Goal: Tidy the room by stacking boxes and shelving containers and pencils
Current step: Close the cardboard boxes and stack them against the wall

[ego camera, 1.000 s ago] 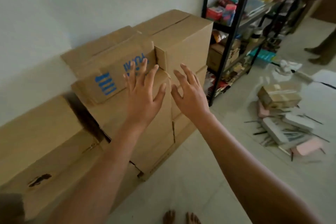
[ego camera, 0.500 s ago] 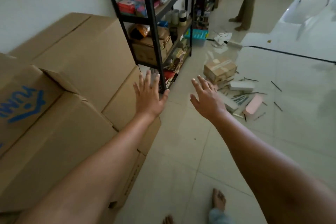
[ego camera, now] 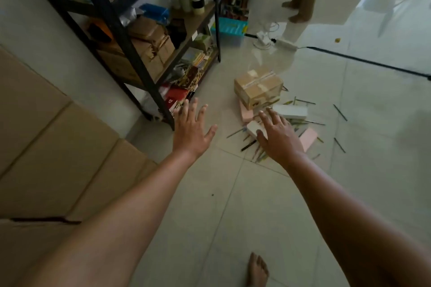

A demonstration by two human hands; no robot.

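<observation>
1. My left hand and right hand are spread flat and hold nothing.
2. Just beyond lie thin pencils; light and they may roll, so I pinch each mid-shaft.
3. Farther, the taped cardboard box looks stiff; I would grip both sides.

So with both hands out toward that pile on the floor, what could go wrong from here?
Pencils lie scattered on the tiles round the pile, and a bare foot is stepping that way: it might tread or slip on one. The small cardboard box sits tilted on a pink container, so pulling that container first may tip it. Both the left hand and right hand are open.
</observation>
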